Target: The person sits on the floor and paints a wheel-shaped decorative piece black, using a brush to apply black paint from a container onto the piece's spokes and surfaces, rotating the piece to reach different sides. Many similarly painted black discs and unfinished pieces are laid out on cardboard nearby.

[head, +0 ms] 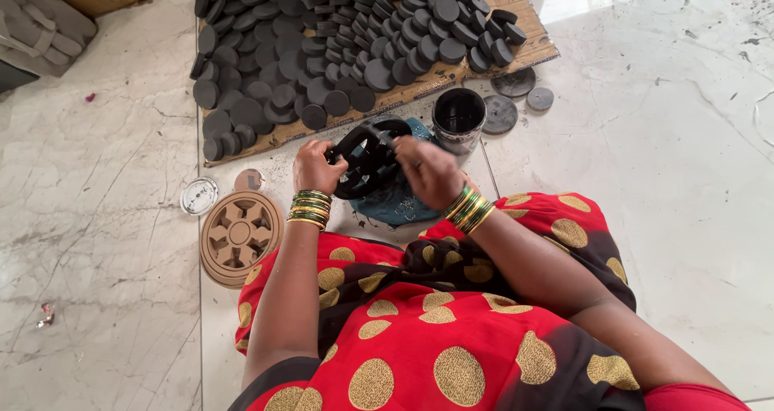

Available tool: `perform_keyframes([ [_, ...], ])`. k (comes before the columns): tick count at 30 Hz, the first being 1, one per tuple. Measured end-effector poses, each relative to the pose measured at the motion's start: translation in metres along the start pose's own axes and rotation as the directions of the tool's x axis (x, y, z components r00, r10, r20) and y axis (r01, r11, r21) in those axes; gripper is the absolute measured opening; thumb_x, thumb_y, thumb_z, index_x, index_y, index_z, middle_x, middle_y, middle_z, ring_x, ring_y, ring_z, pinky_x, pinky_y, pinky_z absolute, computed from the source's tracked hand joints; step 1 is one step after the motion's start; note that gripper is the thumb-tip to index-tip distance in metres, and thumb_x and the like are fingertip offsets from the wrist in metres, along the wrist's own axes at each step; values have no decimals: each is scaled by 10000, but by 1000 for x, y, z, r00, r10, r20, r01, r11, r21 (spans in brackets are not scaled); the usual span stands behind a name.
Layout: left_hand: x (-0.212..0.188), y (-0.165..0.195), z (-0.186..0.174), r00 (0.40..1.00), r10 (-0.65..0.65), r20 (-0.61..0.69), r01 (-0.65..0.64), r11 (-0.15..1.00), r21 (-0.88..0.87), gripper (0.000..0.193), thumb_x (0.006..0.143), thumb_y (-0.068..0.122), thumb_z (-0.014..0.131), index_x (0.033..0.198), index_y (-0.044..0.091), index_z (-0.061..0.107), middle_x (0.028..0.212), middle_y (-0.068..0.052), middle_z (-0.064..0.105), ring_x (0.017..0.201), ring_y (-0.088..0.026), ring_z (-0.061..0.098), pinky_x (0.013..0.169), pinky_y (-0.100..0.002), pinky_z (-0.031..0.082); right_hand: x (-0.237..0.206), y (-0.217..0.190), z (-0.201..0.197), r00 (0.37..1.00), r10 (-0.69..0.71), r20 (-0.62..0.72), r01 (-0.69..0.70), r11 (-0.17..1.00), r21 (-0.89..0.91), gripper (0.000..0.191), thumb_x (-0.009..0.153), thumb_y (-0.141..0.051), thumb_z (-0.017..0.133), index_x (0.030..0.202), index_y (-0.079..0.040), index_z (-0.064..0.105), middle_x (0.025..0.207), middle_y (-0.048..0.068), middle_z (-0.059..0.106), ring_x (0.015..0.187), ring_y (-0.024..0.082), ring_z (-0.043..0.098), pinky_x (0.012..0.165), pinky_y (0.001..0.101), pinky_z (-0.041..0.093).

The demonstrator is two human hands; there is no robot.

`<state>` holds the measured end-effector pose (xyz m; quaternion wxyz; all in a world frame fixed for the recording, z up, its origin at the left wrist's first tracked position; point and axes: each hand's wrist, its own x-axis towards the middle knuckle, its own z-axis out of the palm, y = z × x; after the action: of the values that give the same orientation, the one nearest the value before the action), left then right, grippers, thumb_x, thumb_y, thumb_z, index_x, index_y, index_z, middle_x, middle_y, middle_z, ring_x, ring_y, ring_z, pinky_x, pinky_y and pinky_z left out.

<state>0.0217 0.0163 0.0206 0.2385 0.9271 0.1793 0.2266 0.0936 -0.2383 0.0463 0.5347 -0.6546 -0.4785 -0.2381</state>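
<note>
Head view looks straight down on a person seated on a pale marble floor [105, 242], both hands raised in front of the lap over a dark teal cloth [395, 205]. Between them is a round black slotted disc [363, 157], tilted up on edge so its openwork face turns toward the person. The left hand [316, 169] clenches its left rim, thumb side up, steadying it. The right hand [429, 172] closes over the upper right rim, fingers curled; whether it also pinches a brush or rag I cannot tell. Both wrists carry green and gold bangles and bend inward, elbows spread wide over the red dotted garment.

Just beyond the right hand stands a small tin of black liquid [459, 117], close enough to dip into, probably paint. The cloth beneath likely catches drips. A bare tan slotted disc [239, 235] lies flat beside the left knee, next to a small silver lid [199, 195]. Farther out, a cardboard sheet [516, 24] holds many black round discs [322, 48] laid in overlapping rows, apparently drying.
</note>
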Motion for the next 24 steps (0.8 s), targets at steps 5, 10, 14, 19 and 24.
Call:
perform_keyframes([
  [5, -2, -5, -7, 1000, 10, 8, -10, 999, -39, 284, 735, 157, 808, 974, 10, 760, 994, -124, 719, 903, -301, 693, 822, -398, 570, -11, 40, -11, 880, 461, -114, -445, 885, 137, 114, 1039, -57, 650, 1126, 15, 632, 1014, 143, 767, 885, 154, 759, 740, 267, 598],
  [10, -5, -7, -8, 999, -22, 29, 23, 999, -44, 295, 742, 157, 807, 993, 10, 755, 1002, -119, 725, 885, -273, 704, 821, -376, 581, -5, 34, -6, 868, 479, -130, -449, 869, 208, 103, 1043, -39, 645, 1132, 12, 642, 1014, 127, 768, 897, 162, 745, 728, 260, 580],
  [14, -7, -7, -8, 998, 56, -11, -56, 998, -37, 302, 718, 141, 826, 977, 1, 758, 989, -129, 731, 899, -293, 696, 823, -391, 573, -3, -5, 3, 985, 172, -23, -171, 985, 21, 105, 1006, -33, 669, 1106, -10, 651, 1134, 168, 760, 951, 216, 766, 784, 310, 625],
  [19, -8, -7, -10, 1000, 30, 9, -29, 998, -63, 290, 727, 137, 828, 975, 3, 759, 991, -127, 732, 882, -285, 704, 813, -385, 579, 0, -11, -1, 995, 97, -8, -97, 995, 34, 93, 1007, -39, 652, 1090, -9, 623, 1144, 181, 748, 990, 262, 765, 837, 344, 636],
  [24, -8, -19, -12, 999, 10, 37, -7, 997, -83, 286, 745, 129, 821, 998, 8, 763, 1006, -118, 740, 845, -255, 718, 798, -366, 594, -14, 40, -3, 871, 476, -122, -447, 871, 205, 51, 1040, -27, 626, 1077, 5, 616, 1005, 144, 770, 938, 191, 789, 786, 293, 654],
])
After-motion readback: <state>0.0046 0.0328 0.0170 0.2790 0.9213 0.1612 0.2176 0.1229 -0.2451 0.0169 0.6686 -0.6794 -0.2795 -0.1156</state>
